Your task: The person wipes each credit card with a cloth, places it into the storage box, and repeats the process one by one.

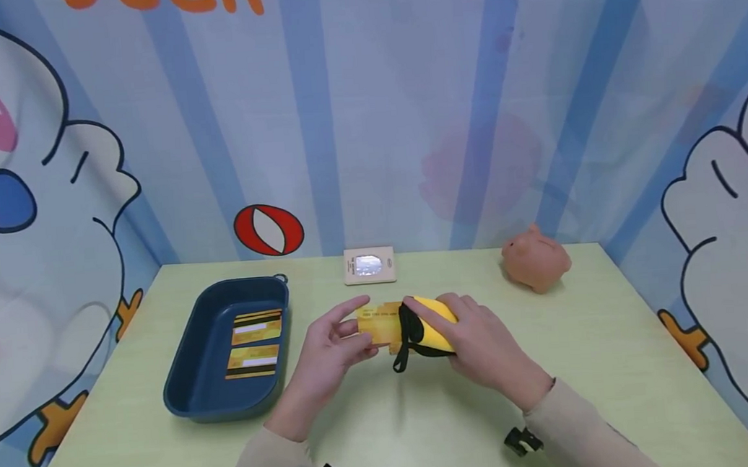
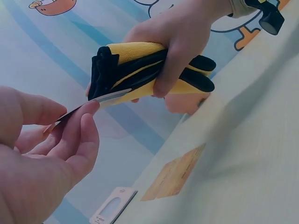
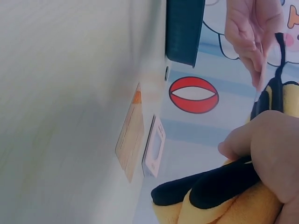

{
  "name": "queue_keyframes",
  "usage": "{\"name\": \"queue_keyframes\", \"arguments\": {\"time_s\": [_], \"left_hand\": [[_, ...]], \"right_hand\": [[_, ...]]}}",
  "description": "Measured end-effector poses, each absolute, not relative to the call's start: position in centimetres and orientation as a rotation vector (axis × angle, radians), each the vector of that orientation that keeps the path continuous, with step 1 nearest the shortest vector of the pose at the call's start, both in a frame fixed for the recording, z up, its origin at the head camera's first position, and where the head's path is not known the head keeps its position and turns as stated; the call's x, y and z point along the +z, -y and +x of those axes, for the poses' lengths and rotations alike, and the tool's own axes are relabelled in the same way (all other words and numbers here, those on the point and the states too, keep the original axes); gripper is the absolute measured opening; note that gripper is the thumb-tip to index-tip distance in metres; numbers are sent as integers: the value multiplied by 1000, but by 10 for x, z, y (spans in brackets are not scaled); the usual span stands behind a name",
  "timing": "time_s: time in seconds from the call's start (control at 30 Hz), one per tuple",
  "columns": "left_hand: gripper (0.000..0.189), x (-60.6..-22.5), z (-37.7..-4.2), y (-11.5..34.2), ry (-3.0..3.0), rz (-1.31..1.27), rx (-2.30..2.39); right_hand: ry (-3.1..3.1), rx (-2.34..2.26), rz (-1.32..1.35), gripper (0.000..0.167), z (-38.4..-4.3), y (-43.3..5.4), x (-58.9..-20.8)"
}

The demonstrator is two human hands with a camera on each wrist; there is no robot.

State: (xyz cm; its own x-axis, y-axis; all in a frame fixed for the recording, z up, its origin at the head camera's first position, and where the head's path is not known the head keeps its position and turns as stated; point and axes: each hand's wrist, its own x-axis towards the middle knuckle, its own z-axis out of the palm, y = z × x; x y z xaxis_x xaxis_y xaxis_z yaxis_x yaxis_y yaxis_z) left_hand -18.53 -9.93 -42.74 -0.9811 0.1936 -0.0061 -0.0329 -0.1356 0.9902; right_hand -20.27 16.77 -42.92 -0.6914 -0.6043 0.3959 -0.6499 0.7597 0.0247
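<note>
My left hand (image 1: 339,341) pinches a yellow bank card (image 1: 377,324) by its edge between thumb and fingers. The card's far end reaches the black-trimmed mouth of a soft yellow and black pouch (image 1: 442,333); in the left wrist view the card (image 2: 112,96) shows nearly edge-on. My right hand (image 1: 485,334) grips the pouch from above and holds it over the table, its black cord hanging from the mouth. Below the hands, orange-yellow cards (image 2: 174,175) lie on the tabletop, mostly covered by the held things in the head view.
A dark blue tray (image 1: 185,373) stands to the left, with two striped yellow cards (image 1: 257,327) in it. At the table's back edge lies a flat pale card holder (image 1: 370,265) with a shiny window. A pink piggy bank (image 1: 535,260) is at the back right.
</note>
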Motion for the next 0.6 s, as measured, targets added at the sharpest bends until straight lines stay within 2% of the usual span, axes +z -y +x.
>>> {"name": "queue_keyframes", "arguments": {"time_s": [0.4, 0.6], "left_hand": [[56, -444, -188, 100, -2093, 145, 2167], [38, -449, -188, 96, -2216, 128, 2117]], "right_hand": [[2556, 254, 931, 105, -207, -184, -430], [2576, 297, 908, 103, -204, -187, -427]]}}
